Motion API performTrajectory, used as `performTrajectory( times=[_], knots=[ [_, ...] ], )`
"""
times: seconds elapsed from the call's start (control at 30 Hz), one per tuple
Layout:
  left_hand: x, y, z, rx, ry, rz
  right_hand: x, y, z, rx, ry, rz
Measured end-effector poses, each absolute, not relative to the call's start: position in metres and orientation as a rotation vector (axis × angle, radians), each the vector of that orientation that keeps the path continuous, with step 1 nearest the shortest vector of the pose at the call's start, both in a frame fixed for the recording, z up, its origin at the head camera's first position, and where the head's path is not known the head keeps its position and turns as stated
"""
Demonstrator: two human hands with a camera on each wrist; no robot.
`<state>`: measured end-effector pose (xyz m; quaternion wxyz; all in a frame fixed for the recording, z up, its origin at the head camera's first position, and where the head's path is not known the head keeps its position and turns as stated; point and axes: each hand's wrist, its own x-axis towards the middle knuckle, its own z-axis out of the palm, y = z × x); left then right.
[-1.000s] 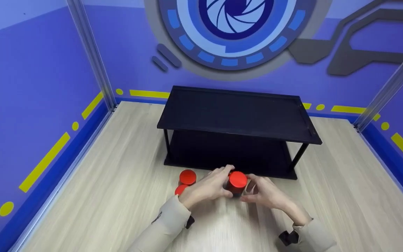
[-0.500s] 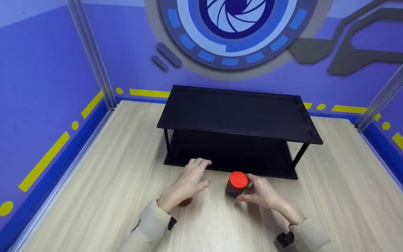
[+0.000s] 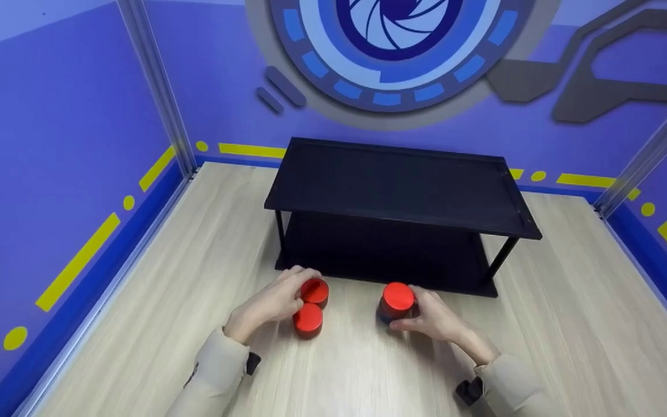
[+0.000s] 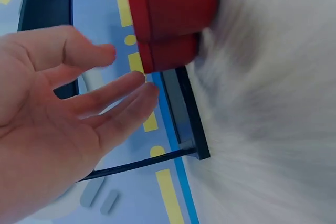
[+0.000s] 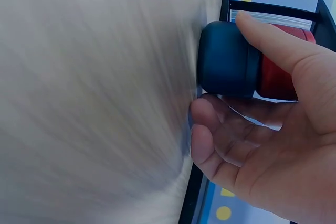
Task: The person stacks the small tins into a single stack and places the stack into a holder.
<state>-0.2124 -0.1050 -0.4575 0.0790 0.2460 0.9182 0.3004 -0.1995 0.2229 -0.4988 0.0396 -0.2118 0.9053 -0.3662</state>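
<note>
Two small red canisters stand close together on the table, the farther one [image 3: 315, 292] just behind the nearer one [image 3: 308, 320]. My left hand [image 3: 272, 298] is at their left side; in the left wrist view its fingers [image 4: 128, 111] are loosely bent beside the red canisters [image 4: 176, 3], with a gap at the fingertips. To the right, a red canister [image 3: 398, 296] sits on top of a dark blue canister [image 5: 228, 59]. My right hand [image 3: 435, 315] holds this stack from the right, thumb on one side and fingers curled on the other.
A black two-tier shelf [image 3: 403, 185] stands behind the canisters, its lower board [image 3: 380, 249] close to both hands. Blue printed walls [image 3: 50, 145] with metal corner posts [image 3: 157, 87] enclose the wooden table [image 3: 368, 370].
My left hand has left the stack and moved left, past the two red canisters, to their left side. My right hand stays at the stack. The head view has shifted slightly.
</note>
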Motion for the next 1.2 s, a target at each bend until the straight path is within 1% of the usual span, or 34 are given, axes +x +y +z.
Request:
performTrajectory(
  times=[0.27, 0.37, 0.57, 0.83, 1.2],
  knots=[
    [-0.192, -0.110, -0.456, 0.469, 2.737, 0.992, -0.200, 0.224, -0.500, -0.664, 2.812, -1.095],
    [-0.184, -0.108, -0.461, 0.448, 2.739, 1.003, -0.200, 0.226, -0.500, -0.661, 2.806, -1.105],
    [-0.176, -0.105, -0.472, 0.489, 2.718, 1.014, -0.201, 0.226, -0.501, -0.682, 2.795, -1.125],
    [-0.176, -0.103, -0.482, 0.589, 2.691, 1.016, -0.201, 0.226, -0.502, -0.684, 2.766, -1.148],
    [-0.176, -0.099, -0.481, 0.624, 2.681, 0.991, -0.202, 0.225, -0.503, -0.671, 2.756, -1.149]
  ],
)
